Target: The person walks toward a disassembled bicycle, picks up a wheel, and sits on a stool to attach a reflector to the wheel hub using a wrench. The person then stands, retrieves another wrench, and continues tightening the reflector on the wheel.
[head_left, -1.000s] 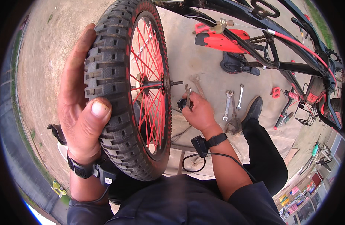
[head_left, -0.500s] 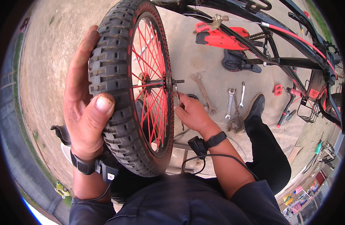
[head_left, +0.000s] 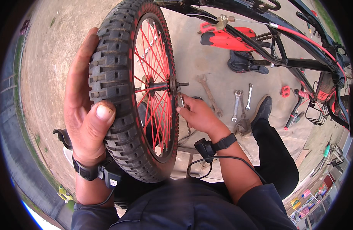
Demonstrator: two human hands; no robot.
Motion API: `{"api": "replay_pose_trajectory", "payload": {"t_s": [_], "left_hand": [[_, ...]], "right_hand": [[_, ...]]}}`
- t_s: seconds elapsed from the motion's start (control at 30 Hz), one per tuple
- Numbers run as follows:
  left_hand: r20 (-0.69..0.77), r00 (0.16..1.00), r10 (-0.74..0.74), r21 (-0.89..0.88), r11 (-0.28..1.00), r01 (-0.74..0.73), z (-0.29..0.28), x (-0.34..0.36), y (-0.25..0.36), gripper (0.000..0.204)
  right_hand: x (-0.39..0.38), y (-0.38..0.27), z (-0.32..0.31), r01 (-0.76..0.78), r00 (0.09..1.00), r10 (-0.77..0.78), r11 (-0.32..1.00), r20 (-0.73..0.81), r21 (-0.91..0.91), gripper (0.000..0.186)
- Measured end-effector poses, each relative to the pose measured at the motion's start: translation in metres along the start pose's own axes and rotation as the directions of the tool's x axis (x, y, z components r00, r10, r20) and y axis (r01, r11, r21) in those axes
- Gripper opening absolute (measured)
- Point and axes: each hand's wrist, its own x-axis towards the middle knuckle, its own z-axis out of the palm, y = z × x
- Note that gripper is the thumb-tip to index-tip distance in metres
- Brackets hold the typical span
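Note:
A bicycle wheel (head_left: 121, 142) with a knobby black tyre and red spokes stands upright in front of me, leaning slightly. My left hand (head_left: 86, 111) grips the tyre from its left side, thumb on the tread and fingers around the far side. At the hub (head_left: 159, 87), the threaded axle end sticks out to the right, beside a small sprocket. Just below that axle end, my right hand (head_left: 197, 113) is closed on a slim metal wrench (head_left: 182, 101). Its upper end lies near the axle nut; the fingers hide part of its handle.
A black bicycle frame (head_left: 287, 63) with a red chain guard (head_left: 238, 39) lies upside down at the right. Several wrenches, including a rusty one (head_left: 210, 94) and a shiny one (head_left: 236, 106), lie on the concrete. My shoe (head_left: 262, 110) is beside them. A shelf of goods (head_left: 309, 201) stands lower right.
My right hand and the wrench have shifted slightly, and more of the wrench's lower end shows below the hand. My left hand keeps its grip on the tyre.

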Motion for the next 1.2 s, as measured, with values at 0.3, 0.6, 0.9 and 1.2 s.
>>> {"api": "replay_pose_trajectory", "payload": {"t_s": [0.3,0.6,0.9,1.2], "left_hand": [[-0.006,0.999,0.035,0.005,0.999,-0.035,-0.002,0.001,-0.004,0.105],[-0.006,0.999,0.040,0.015,0.999,-0.040,-0.002,0.001,-0.005,0.105],[0.011,0.999,0.040,0.072,0.997,-0.040,-0.006,0.002,-0.006,0.107],[-0.032,0.999,0.035,0.039,0.999,-0.034,-0.003,0.002,-0.008,0.109]], "right_hand": [[0.003,-0.009,0.000,-0.121,0.991,0.115,0.988,0.061,0.099,0.038],[0.009,0.006,0.005,-0.035,0.991,0.006,0.975,-0.131,-0.219,0.054],[0.024,0.022,0.002,-0.015,0.941,-0.113,0.928,-0.318,-0.373,0.033],[0.043,0.029,-0.010,0.017,0.908,-0.199,0.897,-0.369,-0.442,0.023]]}}
